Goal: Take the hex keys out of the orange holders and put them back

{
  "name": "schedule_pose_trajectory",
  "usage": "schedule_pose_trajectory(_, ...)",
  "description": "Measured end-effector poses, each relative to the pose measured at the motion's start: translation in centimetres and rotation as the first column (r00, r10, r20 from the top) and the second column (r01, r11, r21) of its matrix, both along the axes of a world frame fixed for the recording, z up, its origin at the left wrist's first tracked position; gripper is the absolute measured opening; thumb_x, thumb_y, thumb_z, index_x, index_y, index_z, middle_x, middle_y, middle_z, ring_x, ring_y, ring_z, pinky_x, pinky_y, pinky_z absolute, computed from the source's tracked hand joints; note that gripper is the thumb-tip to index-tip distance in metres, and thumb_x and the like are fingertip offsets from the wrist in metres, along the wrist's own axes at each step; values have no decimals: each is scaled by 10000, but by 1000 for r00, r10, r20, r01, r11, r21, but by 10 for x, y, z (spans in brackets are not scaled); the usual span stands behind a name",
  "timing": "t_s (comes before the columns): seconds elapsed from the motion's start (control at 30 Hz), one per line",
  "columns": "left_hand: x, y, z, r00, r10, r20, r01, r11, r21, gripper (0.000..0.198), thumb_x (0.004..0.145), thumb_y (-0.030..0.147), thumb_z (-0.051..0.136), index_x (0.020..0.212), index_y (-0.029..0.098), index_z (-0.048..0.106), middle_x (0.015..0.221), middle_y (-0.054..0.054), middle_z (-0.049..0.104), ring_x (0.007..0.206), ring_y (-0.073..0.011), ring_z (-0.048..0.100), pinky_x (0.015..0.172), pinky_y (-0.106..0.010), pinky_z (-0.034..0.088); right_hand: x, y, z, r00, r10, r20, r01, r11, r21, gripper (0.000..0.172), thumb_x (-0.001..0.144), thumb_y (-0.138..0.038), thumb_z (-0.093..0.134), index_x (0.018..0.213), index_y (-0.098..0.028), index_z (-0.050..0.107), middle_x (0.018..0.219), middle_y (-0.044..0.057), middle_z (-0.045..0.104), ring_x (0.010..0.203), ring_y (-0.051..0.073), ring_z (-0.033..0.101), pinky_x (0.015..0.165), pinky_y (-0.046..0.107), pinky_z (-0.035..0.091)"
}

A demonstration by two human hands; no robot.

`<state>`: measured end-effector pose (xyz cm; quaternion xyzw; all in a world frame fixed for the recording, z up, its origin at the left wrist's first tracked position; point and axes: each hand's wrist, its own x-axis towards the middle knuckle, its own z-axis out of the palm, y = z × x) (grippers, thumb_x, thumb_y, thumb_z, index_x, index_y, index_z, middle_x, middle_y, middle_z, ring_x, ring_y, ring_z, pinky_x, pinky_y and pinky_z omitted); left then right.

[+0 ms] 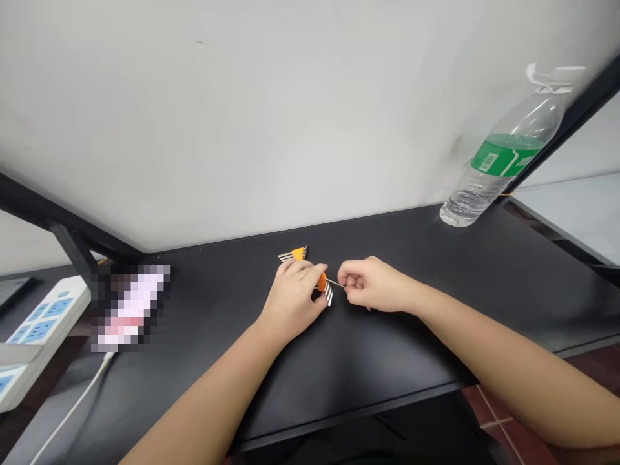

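Observation:
My left hand [295,294] is closed around an orange hex key holder [322,281], with several short metal key ends sticking out at its lower right. Facing it, my right hand [371,284] pinches the end of one thin hex key [335,283], which spans the gap between the holder and my fingertips. Whether that key's other end still sits in the holder is hard to make out. Just beyond my left fingers lies a second hex key set [297,254] in a yellow-orange holder, partly covered by the hand.
A plastic water bottle [504,155] with a green label stands by the wall at the right. Toward the left are a blurred-out phone-like object [130,307], its white cable [72,413] and a power strip [46,329]. The black tabletop [387,368] ends at a near edge.

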<state>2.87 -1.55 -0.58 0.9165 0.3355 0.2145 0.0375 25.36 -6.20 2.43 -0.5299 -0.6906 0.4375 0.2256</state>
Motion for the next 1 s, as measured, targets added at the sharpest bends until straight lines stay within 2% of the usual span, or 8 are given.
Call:
schedule_pose_trajectory(0.3,-1,-1,-1,1000,-8,0,8,1000,12,468,800,190,682,1267,179,654,1132,-116,753,1157,-291,658,1092,-493,447,3,4,-8,994,-30,-106,20,995,-97,165,706,-137,543,842,-222,581,672,-73,622,439,88,569,421,198,422)
schedule_pose_trajectory(0.53,1,-2,1,1000,-15,-1,15,1000,19,443,815,193,672,1258,181,656,1071,-93,768,1143,-276,664,1110,-483,427,2,4,-2,980,-81,-183,50,985,-165,156,696,-108,563,812,-209,588,618,-77,612,388,69,520,380,181,380)
schedule_pose_trajectory(0.6,1,-3,2,1000,-17,-11,18,999,33,427,813,185,664,1240,185,661,1057,-90,772,1143,-279,665,1118,-493,415,-1,3,0,947,-147,-284,82,970,-229,140,722,-125,595,833,-211,588,591,-78,602,369,69,484,346,181,350)
schedule_pose_trajectory(0.7,2,-6,3,1000,-8,-28,9,999,49,389,806,185,659,1194,203,671,1078,-90,775,1168,-290,658,1138,-511,393,-7,4,-4,851,-274,-448,131,937,-325,100,773,-185,658,841,-206,588,581,-72,600,373,65,452,324,176,334)
schedule_pose_trajectory(0.83,5,-11,5,1000,-11,-14,12,999,42,290,823,211,660,1113,218,665,1053,-73,776,1202,-296,644,1175,-533,353,-21,5,-14,752,-363,-550,136,902,-410,161,810,-279,728,848,-191,598,612,-51,624,406,63,477,348,174,377)
schedule_pose_trajectory(0.93,7,-12,5,1000,-25,6,25,1000,-3,227,834,183,638,1059,216,646,977,-53,766,1076,-264,689,1155,-515,389,-27,7,-20,776,-347,-527,172,920,-352,233,841,-353,745,826,-195,575,562,-62,599,389,62,461,348,168,362)
schedule_pose_trajectory(1.0,8,-11,3,999,-23,36,24,999,-22,240,838,165,628,1075,207,634,961,-51,754,945,-234,703,1066,-469,476,-28,7,-22,826,-310,-471,194,940,-280,267,871,-399,734,815,-197,569,507,-73,565,377,60,443,349,159,339)
